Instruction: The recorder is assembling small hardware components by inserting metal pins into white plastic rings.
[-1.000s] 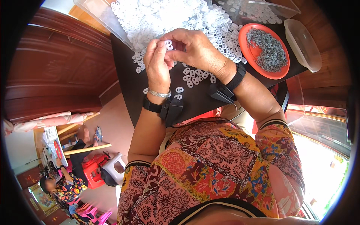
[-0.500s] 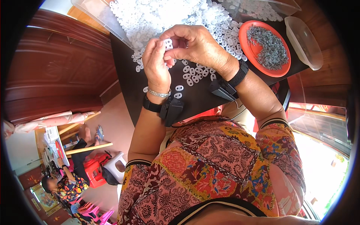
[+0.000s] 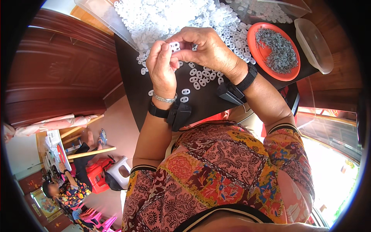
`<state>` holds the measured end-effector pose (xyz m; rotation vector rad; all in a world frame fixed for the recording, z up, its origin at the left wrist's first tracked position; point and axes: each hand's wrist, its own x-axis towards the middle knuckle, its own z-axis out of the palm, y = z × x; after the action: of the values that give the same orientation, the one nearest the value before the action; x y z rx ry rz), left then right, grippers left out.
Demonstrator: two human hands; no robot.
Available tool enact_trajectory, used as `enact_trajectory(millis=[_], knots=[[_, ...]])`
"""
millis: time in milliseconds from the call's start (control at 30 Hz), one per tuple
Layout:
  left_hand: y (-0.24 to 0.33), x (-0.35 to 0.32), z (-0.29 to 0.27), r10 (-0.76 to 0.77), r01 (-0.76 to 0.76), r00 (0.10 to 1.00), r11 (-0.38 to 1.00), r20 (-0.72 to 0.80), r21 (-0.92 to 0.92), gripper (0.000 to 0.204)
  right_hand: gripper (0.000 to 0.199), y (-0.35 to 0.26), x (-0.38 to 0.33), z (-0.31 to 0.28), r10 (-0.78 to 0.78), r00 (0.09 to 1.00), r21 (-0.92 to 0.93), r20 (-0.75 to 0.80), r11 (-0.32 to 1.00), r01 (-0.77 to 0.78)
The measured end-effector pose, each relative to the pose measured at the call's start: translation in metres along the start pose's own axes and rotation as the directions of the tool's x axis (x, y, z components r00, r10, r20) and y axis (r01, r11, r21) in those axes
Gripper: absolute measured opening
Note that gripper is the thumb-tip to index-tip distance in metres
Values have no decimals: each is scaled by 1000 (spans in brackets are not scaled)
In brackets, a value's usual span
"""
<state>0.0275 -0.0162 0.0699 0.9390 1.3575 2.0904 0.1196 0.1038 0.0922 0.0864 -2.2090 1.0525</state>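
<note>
Near the far middle of the dark table, my left hand (image 3: 162,69) is closed, gripping a small white two-holed plastic piece (image 3: 175,46) at its fingertips. My right hand (image 3: 210,48) meets it from the right, thumb and forefinger pinching at the same piece. A second one may sit right against it; the fingers cover part of them. Beyond both hands rises a big heap of the same white pieces (image 3: 170,17), and several loose ones (image 3: 203,77) lie below my right palm. Two more (image 3: 185,91) rest beside my left wrist.
At the right, a red plate (image 3: 253,44) carries a pile of small grey metal parts (image 3: 281,52), perhaps springs. A clear plastic tub (image 3: 315,46) stands beyond it. The dark table (image 3: 135,92) ends near my body. Another person (image 3: 71,189) sits at the lower left.
Both hands keep their hold at nearly the same spot. The white piece has tilted slightly between my fingers, and my right thumb has moved a little higher.
</note>
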Motion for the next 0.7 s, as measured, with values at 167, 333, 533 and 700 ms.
enact_trajectory(millis=[167,333,533,700], knots=[[-2,1,-1,25,-25,1000,999,6,25,23,30,0,-1,3,-62,998,-51,-33,997,60],[2,1,3,8,-8,1000,1000,-9,7,24,30,1,-2,5,-92,995,-69,-37,994,89],[2,2,2,6,-6,1000,1000,3,-15,26,29,-1,-2,3,-69,997,-62,-36,996,67],[3,2,1,6,-6,1000,1000,19,7,26,29,0,-1,5,-99,994,-72,-50,993,95]])
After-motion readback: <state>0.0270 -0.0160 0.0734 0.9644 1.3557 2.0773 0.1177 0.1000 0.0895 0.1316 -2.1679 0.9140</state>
